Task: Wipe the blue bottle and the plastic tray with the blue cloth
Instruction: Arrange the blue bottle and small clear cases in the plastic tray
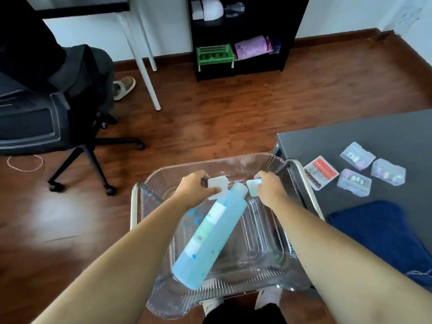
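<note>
A clear plastic tray (268, 260) rests on a metal-framed stand in front of me. The blue bottle (210, 239) lies tilted inside it, cap pointing away from me. My left hand (195, 189) is shut on a small pale plastic box (217, 187) just left of the bottle's neck. My right hand (268, 185) is shut on a second small pale box (253, 187) to the right of the neck. The blue cloth (378, 232) lies crumpled on the grey table, right of the tray.
Several small clear boxes (355, 170) lie on the grey table (350, 141) at the right. A black office chair (58, 118) stands on the wooden floor at the left. Behind it are white table legs (149, 73) and a black shelf unit (240, 36).
</note>
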{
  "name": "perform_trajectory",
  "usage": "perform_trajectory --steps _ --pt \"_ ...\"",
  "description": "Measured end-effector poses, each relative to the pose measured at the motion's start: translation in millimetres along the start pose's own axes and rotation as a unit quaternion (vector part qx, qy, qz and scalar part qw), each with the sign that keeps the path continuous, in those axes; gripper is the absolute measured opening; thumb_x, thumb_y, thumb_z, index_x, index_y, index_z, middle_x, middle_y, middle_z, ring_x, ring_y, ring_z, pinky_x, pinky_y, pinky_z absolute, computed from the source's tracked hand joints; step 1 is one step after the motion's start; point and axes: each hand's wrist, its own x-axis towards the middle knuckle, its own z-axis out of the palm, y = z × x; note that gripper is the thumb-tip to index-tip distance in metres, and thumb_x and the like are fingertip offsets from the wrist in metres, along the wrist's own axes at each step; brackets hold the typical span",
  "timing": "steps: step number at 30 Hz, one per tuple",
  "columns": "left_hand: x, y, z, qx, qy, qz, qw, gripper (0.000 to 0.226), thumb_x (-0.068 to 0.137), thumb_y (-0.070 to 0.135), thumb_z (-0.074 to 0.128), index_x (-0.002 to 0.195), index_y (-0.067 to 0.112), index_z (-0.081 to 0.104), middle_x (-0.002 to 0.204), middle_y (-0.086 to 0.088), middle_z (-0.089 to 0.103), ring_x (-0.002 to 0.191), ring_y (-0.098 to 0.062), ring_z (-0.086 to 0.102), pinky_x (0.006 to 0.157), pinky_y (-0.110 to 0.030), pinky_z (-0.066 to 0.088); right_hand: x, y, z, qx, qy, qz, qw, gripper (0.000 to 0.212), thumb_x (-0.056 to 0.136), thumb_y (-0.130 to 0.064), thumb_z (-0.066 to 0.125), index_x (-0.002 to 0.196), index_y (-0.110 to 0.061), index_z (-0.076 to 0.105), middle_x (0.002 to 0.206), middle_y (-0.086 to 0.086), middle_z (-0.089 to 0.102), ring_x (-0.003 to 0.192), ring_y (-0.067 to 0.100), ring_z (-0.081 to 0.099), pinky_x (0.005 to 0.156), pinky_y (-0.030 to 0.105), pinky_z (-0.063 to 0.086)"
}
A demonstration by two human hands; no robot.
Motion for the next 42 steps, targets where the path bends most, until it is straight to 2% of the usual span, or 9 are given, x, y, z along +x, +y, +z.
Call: perform_trajectory --steps 6,11,16,23,27,30,32,35,42 --pt "3 0 3 -0.014 0.006 -0.017 1.0 0.028 0.077 0.039 0.076 0.083 0.022 0.055 0.074 0.011 0.057 0.064 -0.005 0.049 0.051 -0.018 0.033 2 6 8 -0.045 0.003 -0.01 0.999 0.052 0.09 0.01 0.038 0.139 -0.006 0.044 0.136 0.018 0.045 0.114 0.034 0.055 0.098 0.038 0.045" --pt "2 9 0 -0.018 0.004 -0.018 1.0 0.028 0.078 0.039 0.075 0.08 0.022 0.052 0.075 0.007 0.057 0.065 -0.008 0.05 0.054 -0.02 0.036 -12 7 4 -0.103 0.059 -0.012 0.993 0.044 0.09 0.01 0.036 0.131 -0.002 0.045 0.126 0.019 0.054 0.109 0.033 0.058 0.092 0.038 0.048" --pt "1 12 -1 -0.022 0.009 -0.021 0.999 0.029 0.078 0.04 0.075 0.076 0.025 0.05 0.073 0.007 0.056 0.063 -0.008 0.049 0.052 -0.018 0.033 -23 24 13 -0.125 0.012 -0.077 0.989 0.049 0.088 0.008 0.043 0.136 -0.005 0.045 0.136 0.015 0.046 0.119 0.027 0.051 0.103 0.034 0.042" --pt "7 2 2 -0.024 0.01 -0.026 0.999 0.028 0.078 0.04 0.076 0.081 0.023 0.053 0.078 0.008 0.059 0.069 -0.011 0.055 0.054 -0.021 0.042 -8 31 30 -0.113 0.024 -0.075 0.99 0.042 0.086 0.007 0.046 0.125 -0.005 0.053 0.122 0.012 0.05 0.112 0.025 0.048 0.093 0.036 0.047" --pt "6 0 4 -0.025 0.01 -0.021 0.999 0.028 0.078 0.038 0.076 0.086 0.02 0.055 0.079 0.01 0.059 0.07 -0.009 0.056 0.054 -0.019 0.042 0 33 36 -0.092 0.041 -0.098 0.99 0.031 0.095 -0.005 0.04 0.121 -0.004 0.057 0.122 0.014 0.052 0.113 0.027 0.047 0.081 0.017 0.034" --pt "4 1 4 -0.031 0.009 -0.019 0.999 0.029 0.078 0.037 0.076 0.088 0.019 0.056 0.079 0.011 0.058 0.069 -0.007 0.055 0.053 -0.018 0.04 -1 32 34 -0.115 0.047 -0.103 0.987 0.032 0.097 -0.008 0.039 0.123 -0.005 0.057 0.126 0.016 0.052 0.111 0.026 0.046 0.075 0.015 0.03" --pt "1 1 2 -0.034 0.006 -0.013 0.999 0.029 0.078 0.037 0.076 0.089 0.018 0.057 0.08 0.009 0.06 0.069 -0.007 0.054 0.053 -0.017 0.038 -3 28 28 -0.081 0.031 -0.077 0.993 0.034 0.094 -0.002 0.041 0.125 -0.005 0.055 0.126 0.016 0.051 0.112 0.026 0.047 0.081 0.014 0.034" --pt "-6 4 -2 -0.036 0.006 -0.01 0.999 0.028 0.078 0.037 0.076 0.087 0.019 0.056 0.081 0.007 0.061 0.069 -0.008 0.054 0.053 -0.017 0.037 -17 20 14 -0.079 0.041 -0.055 0.995 0.048 0.085 0.008 0.049 0.131 -0.007 0.052 0.128 0.012 0.047 0.116 0.026 0.048 0.096 0.029 0.042" --pt "-27 30 1 -0.05 -0.004 0.017 0.999 0.03 0.076 0.04 0.076 0.085 0.018 0.057 0.079 0.004 0.062 0.07 -0.011 0.054 0.056 -0.021 0.041 -45 -6 -45 -0.072 0.089 -0.146 0.983 0.035 0.083 0.004 0.057 0.115 -0.009 0.059 0.119 0.008 0.053 0.109 0.028 0.052 0.088 0.036 0.042"
